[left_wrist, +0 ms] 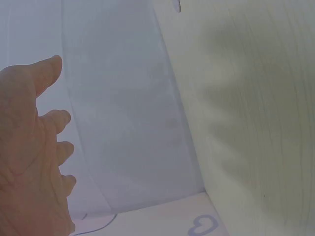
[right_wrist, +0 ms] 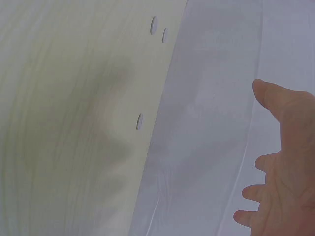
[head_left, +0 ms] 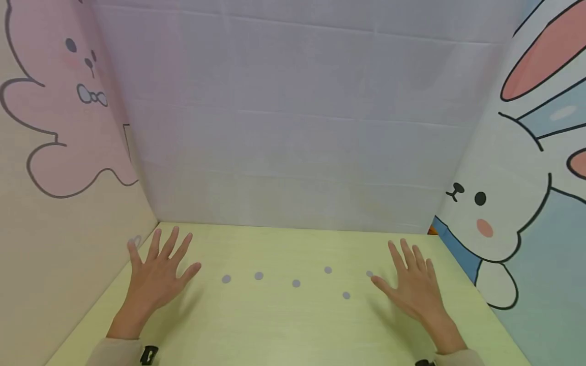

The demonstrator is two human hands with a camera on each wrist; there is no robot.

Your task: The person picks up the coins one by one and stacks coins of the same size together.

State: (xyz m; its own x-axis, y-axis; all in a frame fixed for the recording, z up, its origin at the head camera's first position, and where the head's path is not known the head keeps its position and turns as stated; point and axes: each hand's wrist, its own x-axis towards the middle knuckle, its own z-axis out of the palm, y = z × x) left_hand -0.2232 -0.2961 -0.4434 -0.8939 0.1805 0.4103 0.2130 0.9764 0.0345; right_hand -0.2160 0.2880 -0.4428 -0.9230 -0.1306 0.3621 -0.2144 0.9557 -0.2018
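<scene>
Several small grey discs (head_left: pixel 296 283) lie scattered across the middle of the pale yellow table (head_left: pixel 274 330). My left hand (head_left: pixel 155 277) hovers over the table's left side with fingers spread and nothing in it; its shadow falls on the surface. On the right side my right hand (head_left: pixel 414 284) is held up the same way, fingers spread and holding nothing. Its thumb tip overlaps the rightmost disc (head_left: pixel 369 274) in the head view. In the right wrist view a disc (right_wrist: pixel 140 122) shows on the table beyond the empty palm.
A pale cloth wall (head_left: pixel 297 127) closes off the back. To the left stands a panel with a pink bear (head_left: pixel 68 117), to the right one with a white rabbit (head_left: pixel 499 218). A small heart (left_wrist: pixel 203 225) is printed low on the left panel.
</scene>
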